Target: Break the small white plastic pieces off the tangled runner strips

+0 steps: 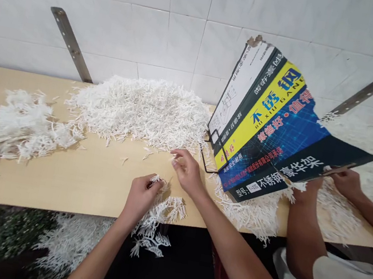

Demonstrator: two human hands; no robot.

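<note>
My left hand [141, 195] is closed at the table's front edge, its fingers pinching a cluster of white plastic sprigs [159, 214]. The sprigs hang from that hand over the edge in a branching strand. Just to its right and slightly higher, my right hand [186, 173] hovers above the tabletop with its fingers curved and apart; nothing shows in them. Behind both hands lies a large heap of loose white sprigs [141, 110]. A smaller white pile [12, 125] sits at the left of the table.
A printed cardboard panel [264, 124], propped by a black wire stand [207, 155], rises at the right. Beyond it, a co-worker's hands [345, 182] are among more white pieces. Metal brackets [71, 44] join the wooden table [68, 176] to the tiled wall. Green foliage [10, 238] lies below.
</note>
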